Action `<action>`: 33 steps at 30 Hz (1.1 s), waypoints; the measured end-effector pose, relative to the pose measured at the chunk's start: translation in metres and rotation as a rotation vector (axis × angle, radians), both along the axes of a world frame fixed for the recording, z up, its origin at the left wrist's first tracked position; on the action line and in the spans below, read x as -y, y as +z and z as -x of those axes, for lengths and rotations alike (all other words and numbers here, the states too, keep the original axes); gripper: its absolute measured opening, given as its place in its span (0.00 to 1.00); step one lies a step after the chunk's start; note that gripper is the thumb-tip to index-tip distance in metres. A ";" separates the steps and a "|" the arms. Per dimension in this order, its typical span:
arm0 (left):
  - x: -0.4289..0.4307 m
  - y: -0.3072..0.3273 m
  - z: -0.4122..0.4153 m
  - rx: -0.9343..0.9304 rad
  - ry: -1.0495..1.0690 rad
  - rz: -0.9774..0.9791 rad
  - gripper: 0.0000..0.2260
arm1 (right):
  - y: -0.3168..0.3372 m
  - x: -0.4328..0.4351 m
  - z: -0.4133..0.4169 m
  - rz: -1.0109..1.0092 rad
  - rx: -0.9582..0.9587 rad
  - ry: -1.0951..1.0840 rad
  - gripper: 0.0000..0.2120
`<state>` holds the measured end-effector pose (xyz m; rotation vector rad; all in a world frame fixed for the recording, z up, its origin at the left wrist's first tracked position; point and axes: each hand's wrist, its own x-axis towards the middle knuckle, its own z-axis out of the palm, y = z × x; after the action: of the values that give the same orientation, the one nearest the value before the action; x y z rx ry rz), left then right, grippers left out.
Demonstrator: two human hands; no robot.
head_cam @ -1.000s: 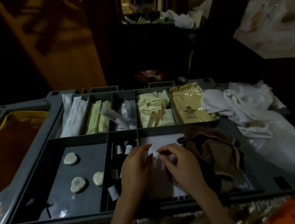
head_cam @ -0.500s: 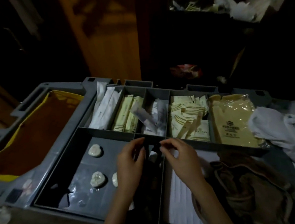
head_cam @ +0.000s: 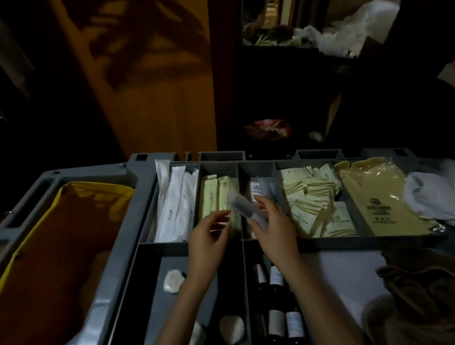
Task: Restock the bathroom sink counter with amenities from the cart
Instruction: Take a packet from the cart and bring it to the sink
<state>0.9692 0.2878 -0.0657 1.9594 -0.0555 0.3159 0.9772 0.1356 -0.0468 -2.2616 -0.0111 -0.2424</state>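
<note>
We judge clear sachet (head_cam: pixel 241 205) light, limp, slippery; pinch at edge. L hand (head_cam: pixel 208 236) open, empty; R hand (head_cam: pixel 273 227) grip: cannot tell, blurred.

The packet (head_cam: pixel 242 206) at centre is motion-blurred; which fingers (head_cam: pixel 263 203) pinch it is unclear. Bottles (head_cam: pixel 275 275) at 6 o'clock pass under the right forearm (head_cam: pixel 321 288) and off the bottom edge.

Matt grey plastic cart tray (head_cam: pixel 143 196); glossy film sachet (head_cam: pixel 241 207) in right hand (head_cam: pixel 275 231); white cloth (head_cam: pixel 443 197) further right.
</note>
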 end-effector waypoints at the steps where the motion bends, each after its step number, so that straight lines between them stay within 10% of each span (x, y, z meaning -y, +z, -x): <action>1: -0.004 -0.005 0.000 0.004 -0.003 -0.005 0.13 | -0.003 -0.005 -0.004 0.016 -0.013 -0.018 0.23; 18: -0.004 -0.013 -0.001 0.091 -0.108 -0.065 0.18 | -0.029 -0.025 -0.014 0.153 0.052 -0.260 0.13; 33: -0.001 -0.008 0.004 0.054 -0.096 0.118 0.16 | -0.002 0.003 -0.001 -0.933 0.028 -0.154 0.08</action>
<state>0.9648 0.2887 -0.0740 1.8244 -0.1623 0.3020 0.9782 0.1331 -0.0484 -1.3293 0.2181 -0.2845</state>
